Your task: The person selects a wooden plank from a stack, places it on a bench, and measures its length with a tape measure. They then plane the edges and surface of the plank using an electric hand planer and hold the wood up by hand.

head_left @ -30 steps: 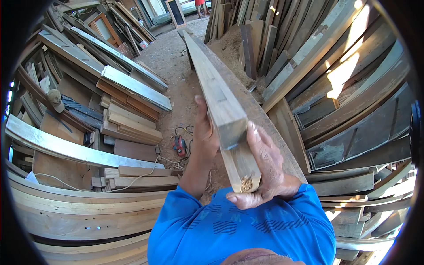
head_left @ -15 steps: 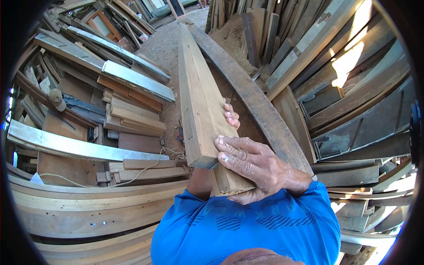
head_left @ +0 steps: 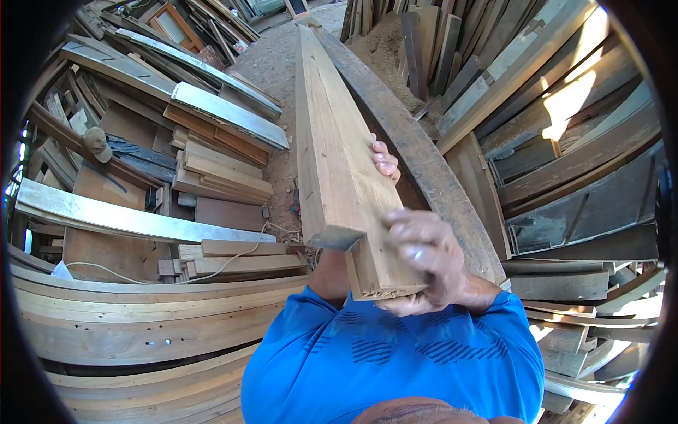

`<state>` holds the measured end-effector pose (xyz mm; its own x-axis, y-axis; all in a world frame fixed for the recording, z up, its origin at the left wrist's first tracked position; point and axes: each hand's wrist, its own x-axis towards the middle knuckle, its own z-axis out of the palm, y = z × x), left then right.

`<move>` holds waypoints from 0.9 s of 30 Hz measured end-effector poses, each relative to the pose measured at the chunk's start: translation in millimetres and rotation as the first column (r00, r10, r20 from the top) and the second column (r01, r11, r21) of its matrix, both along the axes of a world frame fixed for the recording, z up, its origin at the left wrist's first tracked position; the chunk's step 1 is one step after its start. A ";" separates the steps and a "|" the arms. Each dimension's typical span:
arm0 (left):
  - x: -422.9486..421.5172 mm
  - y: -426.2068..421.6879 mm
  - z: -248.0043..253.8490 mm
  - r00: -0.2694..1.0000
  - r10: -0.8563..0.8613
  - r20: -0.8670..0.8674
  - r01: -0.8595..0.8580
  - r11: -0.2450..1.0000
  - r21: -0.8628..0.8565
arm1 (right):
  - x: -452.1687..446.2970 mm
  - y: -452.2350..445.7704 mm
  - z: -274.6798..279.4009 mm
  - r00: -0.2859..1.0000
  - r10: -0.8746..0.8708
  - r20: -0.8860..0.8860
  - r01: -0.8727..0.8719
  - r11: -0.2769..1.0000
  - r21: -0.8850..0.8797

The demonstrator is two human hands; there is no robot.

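Note:
A long light-brown wooden beam [head_left: 339,155] runs away from my chest, its near end cut in a step with a lower, thinner part [head_left: 385,265] on the right. My left hand [head_left: 385,158] reaches beneath it, and its fingers curl up over the right edge; palm and thumb are hidden. At the stepped end, my right hand [head_left: 431,258] is around the right edge, thumb side below. Its fingers are bent over the upper face and blurred by motion. The beam's far end lies by the end of a darker, worn plank [head_left: 409,134].
Stacked boards [head_left: 219,166] and a pale plank [head_left: 134,219] lie to the left, with a cap [head_left: 97,144] among them. Long boards [head_left: 162,332] fill the lower left. Timber [head_left: 522,92] leans at the right. Sawdust [head_left: 378,53] is heaped beyond the plank.
The beam's near end has shifted right and slightly up in the view. My right hand's fingers, flat on the upper face before, have drawn back towards the right edge and bent.

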<state>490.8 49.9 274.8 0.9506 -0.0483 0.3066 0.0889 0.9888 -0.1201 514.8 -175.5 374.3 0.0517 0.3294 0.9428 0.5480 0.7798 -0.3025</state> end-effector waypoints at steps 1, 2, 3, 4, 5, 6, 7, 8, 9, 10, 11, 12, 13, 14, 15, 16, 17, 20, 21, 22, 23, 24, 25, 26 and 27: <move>3.1 -3.6 6.8 0.999 0.039 -0.009 -0.040 0.999 -0.025 | -0.7 -0.8 -4.2 0.996 -0.059 -0.065 0.060 0.998 0.017; 7.6 -7.7 8.8 0.997 0.079 0.023 -0.079 0.996 -0.031 | 2.0 -0.1 -14.6 0.992 -0.072 -0.101 0.073 0.997 0.013; 12.1 -11.7 10.9 0.991 0.119 0.053 -0.117 0.992 -0.039 | 5.8 -3.4 -11.4 0.991 -0.115 -0.075 0.111 0.993 -0.047; 16.7 -15.7 12.9 0.984 0.159 0.083 -0.155 0.987 -0.049 | 10.8 -6.2 -7.7 0.990 -0.133 -0.043 0.128 0.988 -0.090; 21.3 -17.6 16.2 0.980 0.172 0.100 -0.170 0.985 -0.033 | 15.8 -9.0 -4.1 0.989 -0.149 -0.008 0.147 0.980 -0.131; 23.6 -21.4 24.1 0.979 0.182 0.092 -0.181 0.983 -0.016 | 22.8 -8.9 -0.1 0.990 -0.138 0.036 0.142 0.978 -0.155; 25.3 -26.6 35.3 0.978 0.191 0.085 -0.191 0.981 0.000 | 29.8 -8.8 3.8 0.989 -0.125 0.079 0.137 0.974 -0.180; 22.4 -33.5 48.5 0.978 0.203 0.059 -0.204 0.979 0.018 | 34.3 -7.5 7.6 0.988 -0.111 0.111 0.131 0.971 -0.199; 20.5 -37.6 60.1 0.975 0.220 0.031 -0.221 0.975 0.035 | 35.9 -6.2 9.4 0.986 -0.108 0.123 0.132 0.969 -0.207; 22.8 -35.9 65.2 0.964 0.266 -0.015 -0.264 0.961 0.087 | 36.6 -5.0 10.7 0.986 -0.108 0.124 0.132 0.968 -0.212; 24.0 -34.0 68.7 0.946 0.318 -0.062 -0.308 0.941 0.137 | 35.7 -3.1 10.1 0.986 -0.117 0.116 0.140 0.967 -0.214; 21.9 -33.6 71.7 0.920 0.375 -0.111 -0.352 0.918 0.185 | 34.8 0.5 7.6 0.987 -0.123 0.104 0.143 0.966 -0.213; 8.6 -49.0 100.3 0.911 0.406 -0.076 -0.386 0.902 0.195 | 32.8 1.7 7.4 0.987 -0.131 0.092 0.149 0.965 -0.218; 8.0 -46.1 106.3 0.918 0.371 -0.142 -0.350 0.924 0.152 | 31.8 3.7 6.5 0.987 -0.136 0.081 0.151 0.964 -0.220; 8.3 -42.9 110.5 0.922 0.327 -0.209 -0.311 0.944 0.106 | 30.5 3.2 6.2 0.987 -0.141 0.076 0.155 0.961 -0.228; 8.4 -39.9 111.5 0.927 0.316 -0.204 -0.298 0.948 0.114 | 31.4 1.0 5.4 0.987 -0.141 0.072 0.154 0.960 -0.235; 8.6 -36.9 112.6 0.931 0.305 -0.198 -0.285 0.951 0.122 | 29.7 1.1 4.6 0.988 -0.141 0.065 0.152 0.959 -0.237; 12.9 -31.0 113.1 0.934 0.316 -0.169 -0.283 0.939 0.194 | 29.3 3.8 4.7 0.988 -0.143 0.050 0.151 0.959 -0.239; 14.6 -30.1 114.7 0.934 0.311 -0.174 -0.277 0.940 0.198 | 29.2 4.3 4.5 0.988 -0.146 0.049 0.153 0.958 -0.241; 12.6 -32.5 118.8 0.936 0.280 -0.214 -0.253 0.957 0.144 | 29.4 3.9 4.9 0.988 -0.145 0.046 0.152 0.959 -0.239; 11.7 -34.3 119.2 0.937 0.264 -0.231 -0.242 0.963 0.119 | 30.0 4.0 4.8 0.988 -0.148 0.043 0.154 0.960 -0.235; 11.0 -35.8 119.5 0.937 0.247 -0.247 -0.231 0.968 0.093 | 30.8 2.1 4.6 0.988 -0.147 0.045 0.153 0.960 -0.233; 10.7 -36.8 118.8 0.938 0.250 -0.239 -0.232 0.968 0.101 | 31.9 2.1 4.3 0.988 -0.149 0.045 0.155 0.960 -0.232; 11.8 -38.1 120.5 0.925 0.276 -0.259 -0.256 0.960 0.110 | 32.5 0.9 4.5 0.987 -0.154 0.046 0.160 0.961 -0.227; 13.0 -39.3 122.1 0.911 0.302 -0.280 -0.279 0.953 0.119 | 33.3 -0.1 3.8 0.987 -0.153 0.048 0.159 0.961 -0.224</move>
<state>503.8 10.6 396.9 0.9725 0.2320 0.0205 -0.2316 0.9726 -0.0212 548.0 -175.6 378.1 0.0926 0.5246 0.8463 0.6689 0.5969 -0.4431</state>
